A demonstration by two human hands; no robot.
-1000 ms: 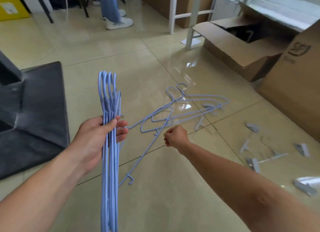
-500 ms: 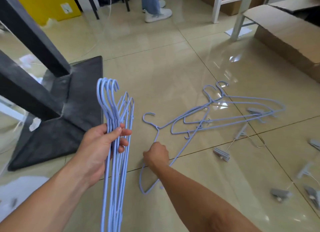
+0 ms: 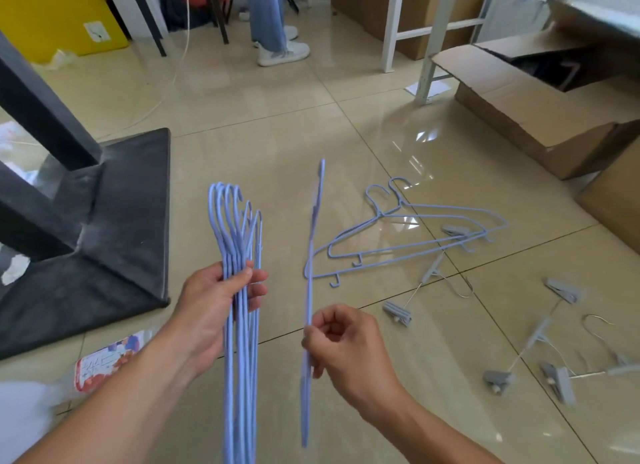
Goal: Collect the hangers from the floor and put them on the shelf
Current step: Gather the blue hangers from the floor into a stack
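My left hand (image 3: 216,306) is shut on a bundle of several light-blue wire hangers (image 3: 239,242), held upright with the hooks pointing away from me. My right hand (image 3: 341,342) pinches a single blue hanger (image 3: 313,242), seen edge-on and lifted off the floor, a short way right of the bundle. Two more blue hangers (image 3: 408,235) lie overlapping on the tiled floor beyond my right hand. No shelf surface is clearly visible.
Grey clip hangers (image 3: 397,313) with thin wire hooks lie scattered on the floor at right. A black stand base (image 3: 128,221) sits at left. Open cardboard boxes (image 3: 526,110) and white frame legs (image 3: 427,44) stand at the back right. A person's legs (image 3: 273,23) are at the back.
My right hand took one hanger from the floor pile, dragged it toward me and raised it upright beside the bundle. The left hand kept its bundle.
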